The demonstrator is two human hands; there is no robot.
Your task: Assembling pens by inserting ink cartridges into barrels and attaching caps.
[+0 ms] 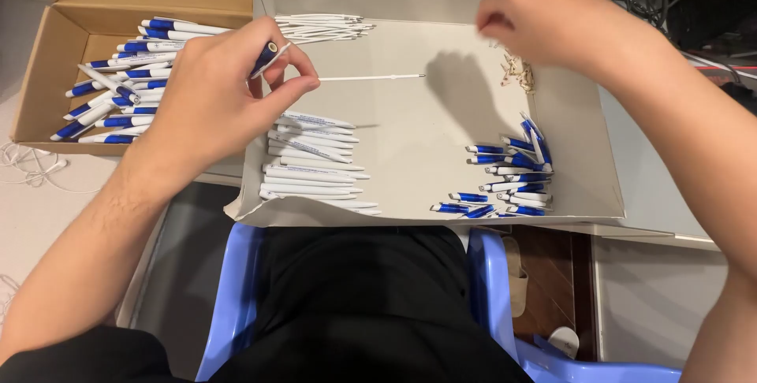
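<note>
My left hand (213, 91) holds a thin white pen refill (371, 78) pointing right, and a blue pen part (264, 58) sits between its fingers. My right hand (544, 16) hovers over a small heap of metal springs (518, 72), fingers pinched; whether it grips a spring is hidden. Both hands work over a flat white cardboard tray (418, 146). On the tray lie white pen barrels (311, 162), white refills (323, 27) at the back, and blue pen end pieces (512, 178) at the right.
A brown cardboard box (47, 76) at the left holds several assembled blue and white pens (126, 76). A blue plastic chair (236, 296) is under me. White cable lies on the floor at the left, dark cables at the top right.
</note>
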